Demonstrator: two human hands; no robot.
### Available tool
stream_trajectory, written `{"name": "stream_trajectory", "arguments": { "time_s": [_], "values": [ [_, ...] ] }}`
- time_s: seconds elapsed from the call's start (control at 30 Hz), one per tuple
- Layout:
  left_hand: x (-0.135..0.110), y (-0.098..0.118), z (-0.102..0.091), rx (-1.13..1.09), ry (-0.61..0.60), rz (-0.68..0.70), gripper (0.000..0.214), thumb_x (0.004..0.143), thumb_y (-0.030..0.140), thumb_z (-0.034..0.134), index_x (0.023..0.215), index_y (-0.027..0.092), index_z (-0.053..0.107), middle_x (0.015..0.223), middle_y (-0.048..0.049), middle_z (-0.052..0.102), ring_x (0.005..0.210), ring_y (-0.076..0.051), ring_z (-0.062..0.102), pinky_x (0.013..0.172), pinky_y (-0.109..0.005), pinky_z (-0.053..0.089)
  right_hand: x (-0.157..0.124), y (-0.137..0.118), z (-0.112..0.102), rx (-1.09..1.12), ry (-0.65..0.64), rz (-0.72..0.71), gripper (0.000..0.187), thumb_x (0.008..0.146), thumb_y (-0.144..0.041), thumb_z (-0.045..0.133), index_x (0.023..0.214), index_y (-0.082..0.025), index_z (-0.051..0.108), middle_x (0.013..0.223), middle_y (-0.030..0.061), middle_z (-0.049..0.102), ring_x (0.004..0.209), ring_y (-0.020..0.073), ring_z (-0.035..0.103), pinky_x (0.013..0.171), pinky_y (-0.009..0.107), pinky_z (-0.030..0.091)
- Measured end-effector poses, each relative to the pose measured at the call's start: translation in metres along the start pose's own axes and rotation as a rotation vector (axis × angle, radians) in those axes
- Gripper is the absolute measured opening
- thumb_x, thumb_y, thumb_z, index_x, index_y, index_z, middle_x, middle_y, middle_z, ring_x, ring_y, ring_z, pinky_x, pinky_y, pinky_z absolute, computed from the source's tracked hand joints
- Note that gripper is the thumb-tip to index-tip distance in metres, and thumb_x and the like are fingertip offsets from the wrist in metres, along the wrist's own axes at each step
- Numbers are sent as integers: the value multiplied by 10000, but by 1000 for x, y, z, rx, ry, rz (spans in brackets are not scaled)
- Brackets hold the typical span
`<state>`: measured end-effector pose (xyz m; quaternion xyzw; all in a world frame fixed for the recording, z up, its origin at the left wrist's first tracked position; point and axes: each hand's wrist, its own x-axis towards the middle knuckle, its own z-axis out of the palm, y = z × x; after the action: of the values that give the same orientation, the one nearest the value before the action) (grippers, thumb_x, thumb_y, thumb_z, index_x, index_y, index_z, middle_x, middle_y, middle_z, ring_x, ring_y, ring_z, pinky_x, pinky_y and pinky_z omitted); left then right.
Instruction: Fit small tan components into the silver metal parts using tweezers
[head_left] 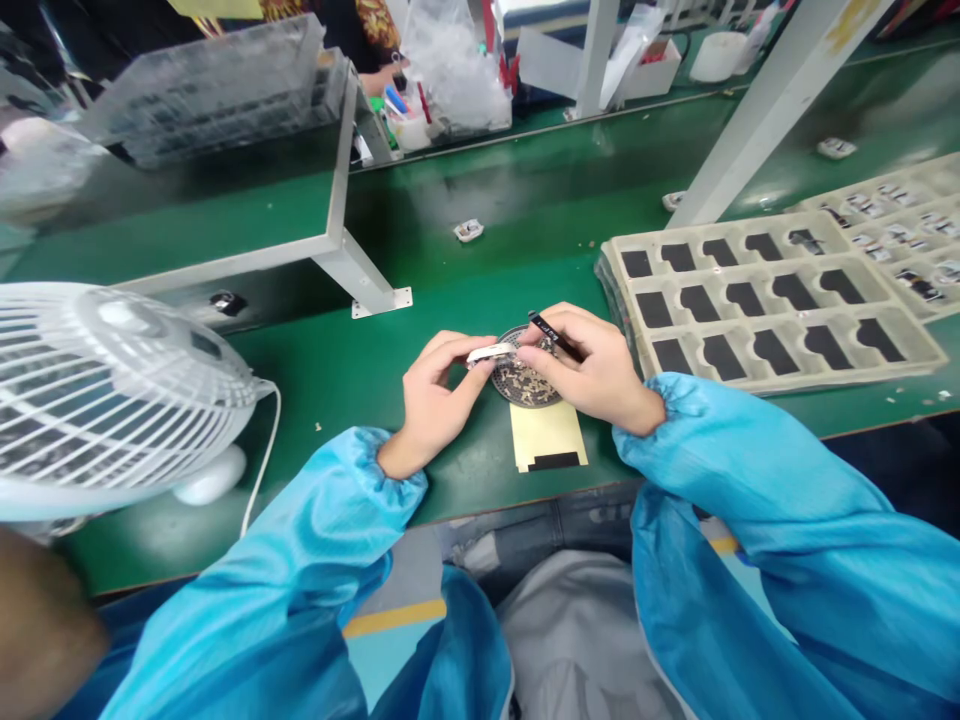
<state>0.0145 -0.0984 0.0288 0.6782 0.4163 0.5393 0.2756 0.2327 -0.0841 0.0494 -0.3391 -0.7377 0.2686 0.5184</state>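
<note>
My left hand (pixel 436 392) pinches a small flat white part (pixel 491 352) between thumb and fingers, just above a round dark dish (pixel 525 385) full of tiny pieces. Curled close against it from the right, my right hand (pixel 592 365) grips black tweezers (pixel 553 335) whose tip points toward the white part. Both hands hover over the green bench (pixel 480 230). Below the dish lies a yellowish sheet (pixel 546 435) with a black strip along its lower edge. Both arms wear blue sleeves.
A beige moulded tray (pixel 757 300) with dark pockets lies right of my hands, with another tray (pixel 900 230) behind it. A white fan (pixel 112 390) stands at the left. A metal shelf (pixel 225 230) carries clear trays. White posts, bags and small loose white parts sit further back.
</note>
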Motion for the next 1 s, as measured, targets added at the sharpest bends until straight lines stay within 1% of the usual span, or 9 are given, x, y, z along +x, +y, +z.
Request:
{"name": "stream_trajectory", "arguments": {
  "time_s": [0.17,0.27,0.37,0.53,0.63,0.73,0.93,1.0],
  "values": [
    [-3,2,-1,108,-59,89,216,928,307,771,1137,273,813,1009,-61,748,932,-201,673,834,-350,559,-3,3,2,-19,-30,-84,140,959,-366,743,1003,-236,766,974,72,737,923,221,700,852,386,597],
    [-3,5,-1,160,-76,98,218,938,286,757,1148,270,814,1011,-63,750,921,-199,673,837,-347,562,-6,9,5,-51,-73,-125,135,954,-343,752,1044,-247,780,966,61,724,910,208,693,822,364,599],
    [-3,7,-1,185,-81,109,240,941,262,747,1173,260,810,975,-55,739,870,-183,662,798,-325,554,-8,14,8,-60,-81,-156,147,963,-321,746,1084,-248,786,976,58,717,903,195,694,812,343,601],
    [-3,6,0,215,-87,110,259,931,251,744,1181,256,811,883,-35,709,785,-165,627,726,-302,523,-10,17,8,-96,-121,-148,168,992,-331,715,1128,-266,787,990,55,705,919,194,702,828,340,604],
    [-3,5,1,228,-94,98,256,936,251,736,1180,252,815,863,-31,698,773,-161,617,719,-297,512,-9,18,7,-122,-184,-149,182,1018,-319,675,1159,-251,769,1040,64,714,974,204,711,869,344,600],
    [-2,5,1,217,-92,94,253,932,224,744,1173,244,817,850,-25,695,757,-151,609,699,-283,500,-9,18,8,-159,-226,-116,176,1027,-311,658,1155,-231,749,1092,78,726,1023,218,716,898,348,594],
    [-2,4,1,245,-85,118,251,925,191,752,1168,222,808,847,-16,692,750,-132,604,679,-262,491,-10,21,10,-152,-118,-128,149,992,-315,718,1116,-253,773,1060,56,740,986,206,723,873,333,598],
    [-2,4,1,251,-90,134,261,924,182,749,1175,226,806,845,-13,689,753,-132,606,684,-261,497,-10,22,10,-146,-121,-137,140,990,-309,721,1102,-252,782,1034,51,736,966,200,722,856,327,596]
  ]
}}
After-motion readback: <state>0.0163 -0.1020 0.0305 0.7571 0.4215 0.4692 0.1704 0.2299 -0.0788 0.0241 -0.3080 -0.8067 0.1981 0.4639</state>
